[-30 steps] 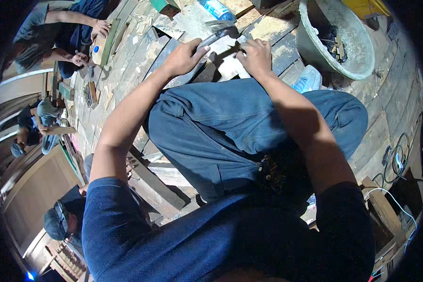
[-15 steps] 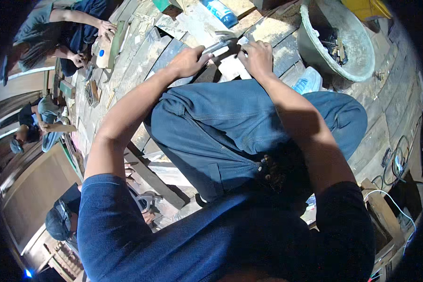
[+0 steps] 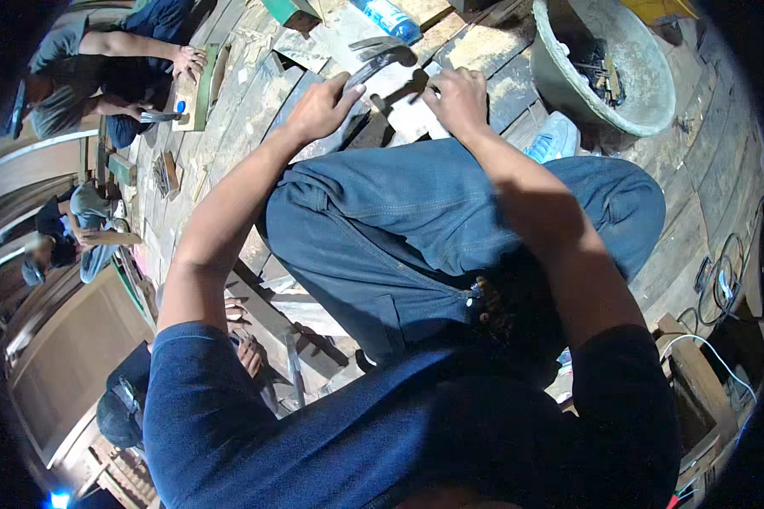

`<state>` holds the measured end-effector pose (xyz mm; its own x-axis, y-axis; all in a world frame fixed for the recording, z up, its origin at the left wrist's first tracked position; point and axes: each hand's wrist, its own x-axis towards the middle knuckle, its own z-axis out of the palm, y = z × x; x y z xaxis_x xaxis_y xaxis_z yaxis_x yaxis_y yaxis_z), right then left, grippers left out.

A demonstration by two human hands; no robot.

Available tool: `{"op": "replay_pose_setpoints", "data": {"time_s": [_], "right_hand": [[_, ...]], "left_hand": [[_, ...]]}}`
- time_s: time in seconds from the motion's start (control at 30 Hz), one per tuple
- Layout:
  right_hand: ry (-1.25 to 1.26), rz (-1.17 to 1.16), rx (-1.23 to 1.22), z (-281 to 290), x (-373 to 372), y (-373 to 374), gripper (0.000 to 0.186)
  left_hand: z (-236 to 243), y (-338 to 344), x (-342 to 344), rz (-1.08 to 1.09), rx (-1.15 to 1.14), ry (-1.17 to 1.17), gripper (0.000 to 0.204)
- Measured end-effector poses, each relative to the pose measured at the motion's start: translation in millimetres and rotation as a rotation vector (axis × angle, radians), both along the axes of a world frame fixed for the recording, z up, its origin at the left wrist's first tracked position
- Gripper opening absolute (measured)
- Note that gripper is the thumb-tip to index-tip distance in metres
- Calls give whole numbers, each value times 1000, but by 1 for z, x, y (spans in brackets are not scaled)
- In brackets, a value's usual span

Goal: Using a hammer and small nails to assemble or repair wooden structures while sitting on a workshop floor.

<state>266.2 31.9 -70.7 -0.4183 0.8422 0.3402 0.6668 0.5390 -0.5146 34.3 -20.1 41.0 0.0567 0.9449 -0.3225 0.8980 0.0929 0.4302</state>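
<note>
My left hand point(image 3: 318, 110) is closed round the handle of a hammer point(image 3: 387, 59), whose metal head is raised above a pale flat piece point(image 3: 412, 120) on the floor in front of my crossed legs point(image 3: 382, 204). My right hand point(image 3: 458, 100) rests at that piece's right side with fingers bent and pressed together; whatever is between them is hidden. A blue plastic bottle point(image 3: 389, 19) lies beyond the hammer. A light shoe point(image 3: 555, 137) shows below my right hand, to its right.
A large grey bucket point(image 3: 643, 102) with dark scraps stands at the right. Cables point(image 3: 725, 284) lie at the far right. Co-workers point(image 3: 132, 42) point(image 3: 81, 229) work at the left with boards point(image 3: 191, 114); another co-worker point(image 3: 123, 407) is at lower left. A green block point(image 3: 290, 13) lies at the top.
My left hand and the hammer dipped, then rose again and shifted slightly left. My right hand barely moved. The co-workers' hands and tools at the left have shifted.
</note>
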Motion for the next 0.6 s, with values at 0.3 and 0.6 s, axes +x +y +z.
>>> {"op": "replay_pose_setpoints", "data": {"time_s": [0.3,0.6], "right_hand": [[-23,17,-35,0,3,2,18],[-49,7,-38,-1,2,2,16]], "left_hand": [[-6,1,6,-62,93,-65,40],[-14,2,-6,2,82,-44,44]]}}
